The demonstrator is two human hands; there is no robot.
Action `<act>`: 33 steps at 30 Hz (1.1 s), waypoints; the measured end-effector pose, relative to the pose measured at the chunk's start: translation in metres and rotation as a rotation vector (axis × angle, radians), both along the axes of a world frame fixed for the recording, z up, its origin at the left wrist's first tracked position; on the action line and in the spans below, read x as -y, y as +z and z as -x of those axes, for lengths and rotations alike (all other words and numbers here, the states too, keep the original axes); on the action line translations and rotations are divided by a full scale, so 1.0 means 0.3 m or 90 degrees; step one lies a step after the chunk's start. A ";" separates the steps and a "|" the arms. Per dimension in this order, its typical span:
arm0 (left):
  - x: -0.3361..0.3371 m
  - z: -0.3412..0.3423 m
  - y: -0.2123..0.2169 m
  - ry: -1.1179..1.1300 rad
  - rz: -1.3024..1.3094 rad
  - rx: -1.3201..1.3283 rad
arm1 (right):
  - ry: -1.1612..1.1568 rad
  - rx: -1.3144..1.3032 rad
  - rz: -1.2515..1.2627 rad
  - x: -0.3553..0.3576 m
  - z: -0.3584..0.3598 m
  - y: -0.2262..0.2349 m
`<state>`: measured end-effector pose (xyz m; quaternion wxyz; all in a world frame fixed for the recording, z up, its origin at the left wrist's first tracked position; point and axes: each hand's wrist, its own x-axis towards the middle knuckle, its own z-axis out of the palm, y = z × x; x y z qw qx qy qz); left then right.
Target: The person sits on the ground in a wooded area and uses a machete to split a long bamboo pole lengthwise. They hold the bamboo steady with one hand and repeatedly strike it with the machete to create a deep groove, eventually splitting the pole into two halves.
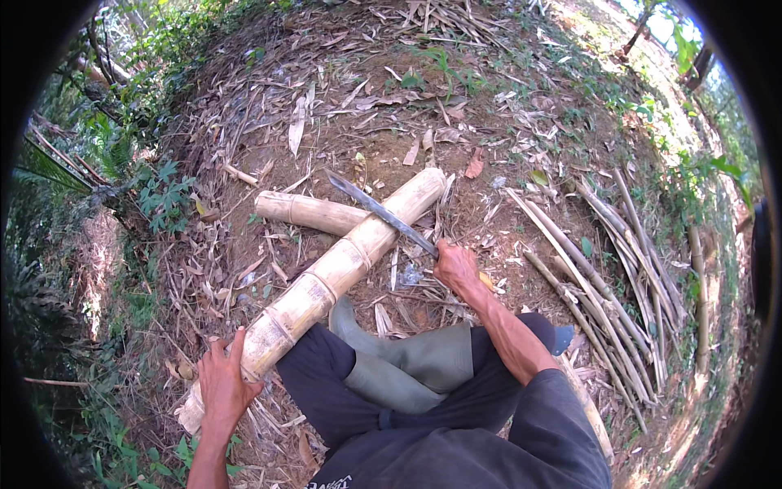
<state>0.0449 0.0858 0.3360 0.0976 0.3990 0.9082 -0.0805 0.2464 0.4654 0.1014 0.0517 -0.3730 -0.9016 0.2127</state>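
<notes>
Head view: left hand [221, 381] open, fingers spread, palm pressed on near end of long bamboo pole [326, 281]. Pole lies slanted on leaf-strewn ground [489, 98], resting across shorter bamboo piece [309, 212]. Right hand [456, 267] closed around handle of machete [381, 212]; blade lies across pole near far end, whether touching it cannot tell. Green rubber boot [407, 354] just beside pole. Bundle of split bamboo strips [603, 277] lies to right.
</notes>
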 end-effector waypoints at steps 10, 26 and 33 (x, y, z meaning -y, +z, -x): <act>-0.001 0.007 0.007 -0.009 0.022 -0.010 | -0.071 0.050 0.100 -0.041 -0.003 0.011; -0.018 0.005 0.015 -0.050 0.050 0.051 | -0.013 0.040 -0.018 -0.084 -0.020 0.056; -0.043 0.060 0.017 0.045 0.083 0.221 | 0.082 -0.011 -0.042 0.019 -0.044 0.038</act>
